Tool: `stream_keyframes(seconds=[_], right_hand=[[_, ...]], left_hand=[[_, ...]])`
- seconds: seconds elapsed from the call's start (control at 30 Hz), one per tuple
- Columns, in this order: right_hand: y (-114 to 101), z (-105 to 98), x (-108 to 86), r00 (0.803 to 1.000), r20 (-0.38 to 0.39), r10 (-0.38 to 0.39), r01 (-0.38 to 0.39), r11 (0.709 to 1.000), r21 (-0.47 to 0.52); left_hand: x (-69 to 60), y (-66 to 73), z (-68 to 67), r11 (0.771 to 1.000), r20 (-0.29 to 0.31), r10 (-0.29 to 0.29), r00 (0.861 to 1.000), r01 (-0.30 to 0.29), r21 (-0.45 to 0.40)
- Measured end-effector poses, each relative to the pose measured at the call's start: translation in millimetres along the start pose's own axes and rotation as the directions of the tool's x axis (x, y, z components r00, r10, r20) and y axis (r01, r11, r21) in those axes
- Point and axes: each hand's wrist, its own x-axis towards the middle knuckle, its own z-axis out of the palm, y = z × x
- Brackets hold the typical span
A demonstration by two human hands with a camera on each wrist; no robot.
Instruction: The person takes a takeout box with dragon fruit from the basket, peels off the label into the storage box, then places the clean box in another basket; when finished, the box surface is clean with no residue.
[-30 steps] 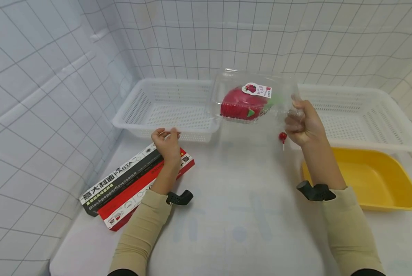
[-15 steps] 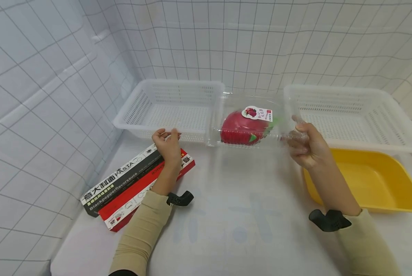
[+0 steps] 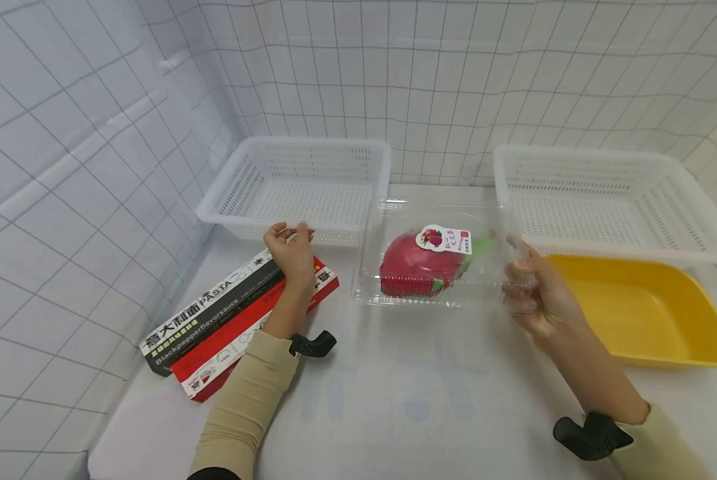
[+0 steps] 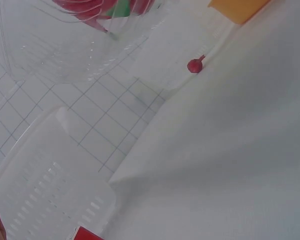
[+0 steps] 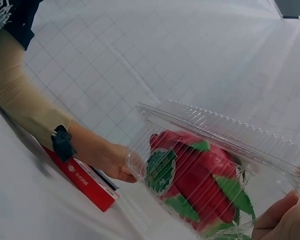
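Grid-lined cloth (image 3: 442,73) hangs behind a white desk (image 3: 394,420). Above it, the right hand (image 3: 541,290) grips one end of a clear plastic box (image 3: 481,280) with a red fruit (image 3: 409,267) inside, near the gap between the right basket (image 3: 574,217) and the left basket (image 3: 310,200), whose near rim the left hand (image 3: 292,253) pinches.

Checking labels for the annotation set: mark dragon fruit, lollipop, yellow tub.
Dragon fruit (image 3: 415,267): head view, middle of its red body.
Lollipop (image 4: 194,66): left wrist view, its round red head.
Yellow tub (image 3: 649,320): head view, bare inside floor.
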Motion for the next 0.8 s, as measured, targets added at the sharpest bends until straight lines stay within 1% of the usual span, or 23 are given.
stream_keyframes(seconds=[0.13, 0.23, 0.33, 0.5, 0.57, 0.67, 0.8], right_hand=[[12.9, -9.0, -9.6, 0.994, 0.109, 0.015, -0.018, 1.0, 0.022], [22.1, -16.6, -16.8, 0.989, 0.145, 0.021, -0.028, 0.998, 0.048], [30.0, -22.8, -24.1, 0.99, 0.137, 0.031, -0.038, 0.998, 0.049], [39.8, -29.1, -34.7, 0.997, 0.07, 0.025, -0.024, 0.999, -0.022], [42.8, -32.3, -37.2, 0.998, 0.061, 0.013, -0.01, 0.999, -0.051], [47.0, -39.3, -39.9, 0.997, 0.071, -0.012, 0.018, 0.996, -0.084], [51.4, -50.1, -41.8, 0.997, 0.062, -0.054, 0.063, 0.987, -0.146]], left_hand=[[0.3, -0.4, -0.1, 1.0, -0.003, 0.004, 1.0, -0.004, -0.006], [0.3, -0.9, -0.2, 1.0, -0.006, 0.003, 1.0, -0.004, -0.012], [0.3, -1.4, -0.1, 1.0, -0.01, 0.0, 1.0, 0.0, -0.009], [1.0, -2.4, 0.2, 1.0, -0.012, -0.002, 1.0, 0.002, -0.006], [1.1, -2.7, 0.6, 1.0, -0.012, -0.001, 1.0, 0.001, -0.014], [0.8, -2.8, 1.0, 1.0, -0.011, 0.001, 1.0, -0.001, -0.019], [-0.1, -2.8, 1.4, 0.999, -0.015, 0.007, 1.0, -0.007, -0.032]])
